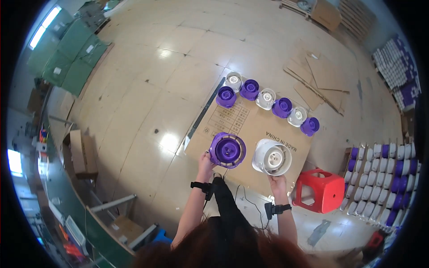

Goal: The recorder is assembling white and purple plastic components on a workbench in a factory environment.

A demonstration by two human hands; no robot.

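My left hand (205, 165) grips the near-left side of a purple round plastic base (228, 151), its hollow top with a central hub facing up. A white round plastic base (273, 157) of like shape is in my right hand (277, 182), whose fingers are partly hidden under its near edge. Both bases are above a large cardboard surface (248, 178). Along its far edge stand several smaller-looking bases, white and purple, among them a purple one (226, 96), a white one (266, 98) and another purple one (310, 126).
A red plastic stool (320, 190) stands right of the cardboard. Beyond it are rows of stacked white and purple parts (380, 183). Flat cardboard sheets (328, 73) lie on the floor at far right. To the left are a green workbench (94, 228) and green-covered stacks (73, 58).
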